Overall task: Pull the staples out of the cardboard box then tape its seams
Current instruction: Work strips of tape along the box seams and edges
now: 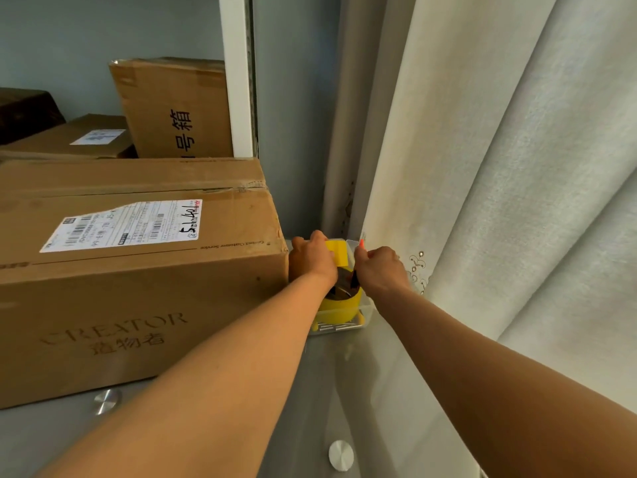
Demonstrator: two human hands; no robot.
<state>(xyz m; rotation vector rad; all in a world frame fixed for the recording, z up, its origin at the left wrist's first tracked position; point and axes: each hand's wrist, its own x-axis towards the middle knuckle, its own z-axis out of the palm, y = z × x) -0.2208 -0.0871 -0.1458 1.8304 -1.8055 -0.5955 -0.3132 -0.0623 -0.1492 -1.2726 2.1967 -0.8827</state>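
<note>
A big cardboard box (pixel 138 270) with a white shipping label (pixel 124 224) stands on the grey table, its top seam taped. Right of it sits a small clear plastic container (pixel 365 310) that holds a yellow tape roll (pixel 344 303) and other small items. My left hand (pixel 312 258) lies over the container's left side, its fingers curled down round the rim next to the box. My right hand (pixel 381 269) is over the container's right side and pinches a thin tool with an orange tip (pixel 361 242). The rest of the tool is hidden.
A pale curtain (pixel 499 167) hangs close on the right, touching the table edge. More cardboard boxes (pixel 172 108) are stacked behind the big one. Two round metal fittings (pixel 107 401) are set in the glass tabletop (pixel 344 391).
</note>
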